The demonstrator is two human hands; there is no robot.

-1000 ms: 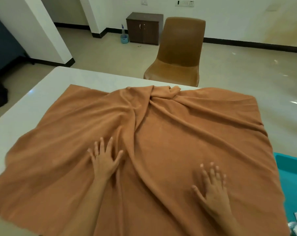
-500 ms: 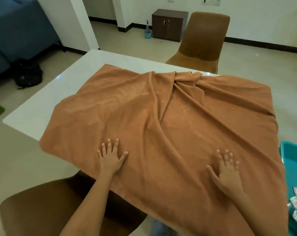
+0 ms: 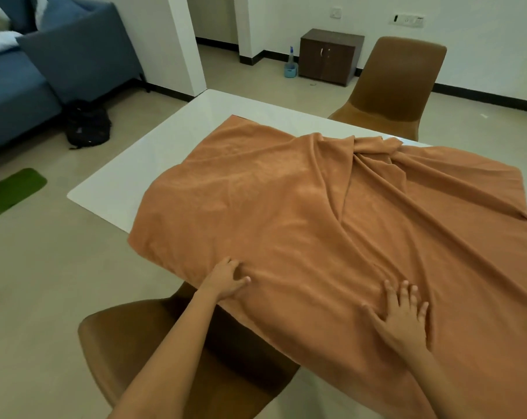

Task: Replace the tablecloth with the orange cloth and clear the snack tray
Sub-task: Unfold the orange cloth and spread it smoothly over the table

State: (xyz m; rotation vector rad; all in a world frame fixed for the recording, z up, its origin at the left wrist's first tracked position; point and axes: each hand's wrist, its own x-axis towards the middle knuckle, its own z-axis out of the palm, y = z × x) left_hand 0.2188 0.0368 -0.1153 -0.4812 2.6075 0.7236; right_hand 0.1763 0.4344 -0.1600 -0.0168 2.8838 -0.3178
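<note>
Soft, dim indoor light, evenly spread. The bare white table [image 3: 177, 140] shows a faint sheen near its far-left corner. Wide-angle bending curves the walls at the edges; detail is slightly soft throughout.

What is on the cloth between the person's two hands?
In the head view, only rumpled orange cloth lies between the left hand and the right hand: soft creases, with nothing resting on that stretch.

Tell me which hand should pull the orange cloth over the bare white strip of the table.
Left, probably. The left hand is curled into the soft orange cloth near its left edge, next to the bare glossy white tabletop. The right hand lies flat, fingers spread, farther from it.
</note>
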